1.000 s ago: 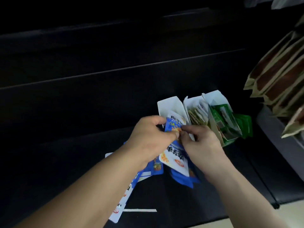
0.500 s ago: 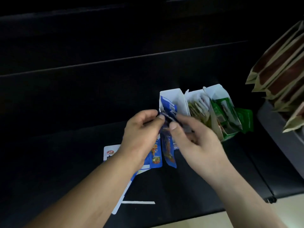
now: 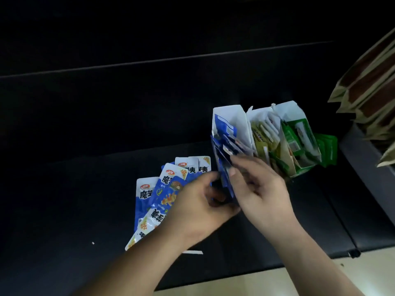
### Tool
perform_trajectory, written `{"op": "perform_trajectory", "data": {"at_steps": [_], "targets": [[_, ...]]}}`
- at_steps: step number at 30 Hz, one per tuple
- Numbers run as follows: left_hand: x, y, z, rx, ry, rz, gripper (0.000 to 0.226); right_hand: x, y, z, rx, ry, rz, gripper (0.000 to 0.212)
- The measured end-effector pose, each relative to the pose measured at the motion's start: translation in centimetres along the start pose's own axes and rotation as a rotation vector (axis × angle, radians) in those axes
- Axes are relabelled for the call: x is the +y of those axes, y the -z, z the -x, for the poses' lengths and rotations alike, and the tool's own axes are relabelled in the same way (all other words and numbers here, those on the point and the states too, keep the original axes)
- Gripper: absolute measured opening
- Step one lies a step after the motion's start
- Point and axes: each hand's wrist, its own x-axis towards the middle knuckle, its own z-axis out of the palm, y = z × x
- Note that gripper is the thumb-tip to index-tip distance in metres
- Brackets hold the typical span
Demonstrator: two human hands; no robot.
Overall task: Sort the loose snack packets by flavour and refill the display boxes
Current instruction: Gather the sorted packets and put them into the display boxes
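While the left hand [image 3: 198, 210] and right hand [image 3: 258, 189] together pinch a bunch of blue packets [image 3: 223, 176] at the mouth of the blue box [image 3: 233, 116], loose packets [image 3: 162, 189] lie fanned on the tabletop [image 3: 85, 199] just left of them, toward its front edge.

Counted three display boxes [image 3: 233, 119] in a row. Made out at least five blue packets [image 3: 143, 196] lying loose. Could not count those held.

Left hand [image 3: 198, 206] and right hand [image 3: 260, 193] are bare, forearms [image 3: 147, 257] too.
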Motion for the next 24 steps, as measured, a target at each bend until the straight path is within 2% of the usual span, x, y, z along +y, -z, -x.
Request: {"op": "perform_trajectory", "data": {"at_steps": [2, 4, 6, 8, 10, 12, 15, 17, 20, 22, 24], "targets": [[-0.2, 0.0, -1.1, 0.088, -0.037, -0.037, 0.044, 0.8, 0.4, 0.4, 0.087, 0.061, 0.097, 0.021], [-0.5, 0.2, -2.6, 0.210, -0.039, 0.013, 0.024, 1.2, 0.7, 0.3, 0.153, 0.084, 0.172, 0.017], [-0.4, 0.5, -4.2, 0.303, -0.052, 0.024, 0.015, 1.1, 1.0, 0.3, 0.203, 0.115, 0.305, 0.013], [-0.5, 0.9, -5.2, 0.331, -0.083, -0.036, 0.009, 0.3, 0.9, 0.7, 0.241, 0.186, 0.451, 0.011], [-1.5, 1.5, -5.1, 0.362, -0.110, -0.070, 0.009, -0.9, 0.3, 1.4, 0.222, 0.275, 0.495, 0.012], [-3.4, 2.9, -3.9, 0.420, -0.104, -0.138, 0.012, -1.8, -1.3, 2.5, 0.104, 0.279, 0.380, 0.015], [-7.0, 6.7, -0.9, 0.493, 0.036, -0.361, 0.023, -1.3, -4.8, 4.1, -0.112, 0.074, 0.172, 0.024], [-9.2, 8.6, 1.0, 0.505, 0.179, -0.472, 0.042, -0.2, -6.7, 4.4, -0.226, -0.049, 0.220, 0.033], [-10.9, 9.1, 2.8, 0.454, 0.349, -0.492, 0.074, 0.4, -8.1, 3.8, -0.416, -0.192, 0.359, 0.051], [-11.1, 9.2, 2.6, 0.448, 0.355, -0.392, 0.075, 0.6, -8.7, 3.0, -0.497, -0.166, 0.473, 0.058], [-10.9, 9.3, 2.0, 0.444, 0.357, -0.269, 0.062, 1.1, -9.4, 2.7, -0.560, -0.145, 0.582, 0.062]]}}
